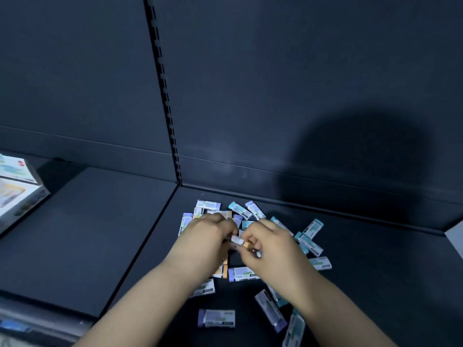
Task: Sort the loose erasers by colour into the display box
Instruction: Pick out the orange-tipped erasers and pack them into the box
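**Forearms (140, 304) low in frame, two hands on one orange eraser**

Nearest me, both arms reach up from the bottom edge across the dark shelf (375, 271), past a lavender eraser (216, 318) lying on its own. The left hand (209, 234) and right hand (268, 242) meet above the middle of the scattered pile. Each grip is pinched on one end of the orange eraser (246, 244), the left on its white sleeve, the right at the bare orange tip. A pale piece shows under the right fingers; I cannot tell what it is.

Teal erasers (310, 244) lie to the right, and more orange erasers (221, 270) sit partly under the left wrist. The display box (17, 186) stands well apart at the far left edge, its compartments out of my sight.

My call is to pass the eraser fully to one hand, sleeve facing up. The freed hand can then collect the other orange ones, so one trip left carries a single colour.
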`<state>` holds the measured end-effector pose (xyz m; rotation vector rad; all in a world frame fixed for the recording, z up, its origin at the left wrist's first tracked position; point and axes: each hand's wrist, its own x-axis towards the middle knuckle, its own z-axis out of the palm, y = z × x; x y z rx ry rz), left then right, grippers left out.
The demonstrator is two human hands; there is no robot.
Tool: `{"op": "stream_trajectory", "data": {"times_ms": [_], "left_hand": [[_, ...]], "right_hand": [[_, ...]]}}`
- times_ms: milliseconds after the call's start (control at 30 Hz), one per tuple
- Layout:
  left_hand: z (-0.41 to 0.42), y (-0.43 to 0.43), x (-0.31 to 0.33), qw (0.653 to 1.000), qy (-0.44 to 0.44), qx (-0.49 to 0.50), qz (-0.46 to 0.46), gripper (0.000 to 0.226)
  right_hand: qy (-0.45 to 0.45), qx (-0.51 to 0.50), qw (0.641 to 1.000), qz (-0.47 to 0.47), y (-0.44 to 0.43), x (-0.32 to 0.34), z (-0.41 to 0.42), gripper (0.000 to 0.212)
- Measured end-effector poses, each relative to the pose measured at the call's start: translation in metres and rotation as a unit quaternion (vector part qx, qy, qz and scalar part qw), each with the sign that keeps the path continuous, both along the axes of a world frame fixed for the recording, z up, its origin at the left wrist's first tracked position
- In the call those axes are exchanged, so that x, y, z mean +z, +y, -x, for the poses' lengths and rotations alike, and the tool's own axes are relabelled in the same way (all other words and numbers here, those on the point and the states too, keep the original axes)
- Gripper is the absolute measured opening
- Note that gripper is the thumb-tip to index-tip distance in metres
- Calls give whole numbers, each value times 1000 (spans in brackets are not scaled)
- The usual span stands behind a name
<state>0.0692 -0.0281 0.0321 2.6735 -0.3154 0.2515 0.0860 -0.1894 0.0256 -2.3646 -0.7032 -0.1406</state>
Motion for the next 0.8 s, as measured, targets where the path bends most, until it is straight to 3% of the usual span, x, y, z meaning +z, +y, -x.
{"op": "stream_trajectory", "data": {"times_ms": [133, 267, 467, 700, 800], "left_hand": [[7, 4, -3, 1000, -17, 6, 9, 16], [9, 5, -3, 996, -43, -14, 71, 15], [8, 5, -4, 994, -48, -52, 86, 20], [-7, 1, -12, 991, 3, -13, 135, 24], [-18, -4, -8, 993, 69, 0, 93, 12]], "right_hand": [[143, 47, 982, -115, -2, 9, 4, 25], [259, 65, 958, -107, -11, 13, -3, 39], [283, 77, 951, -103, -12, 13, -9, 55], [275, 43, 958, -67, -21, 6, -16, 68], [236, 19, 971, -23, -27, 4, -19, 72]]}}
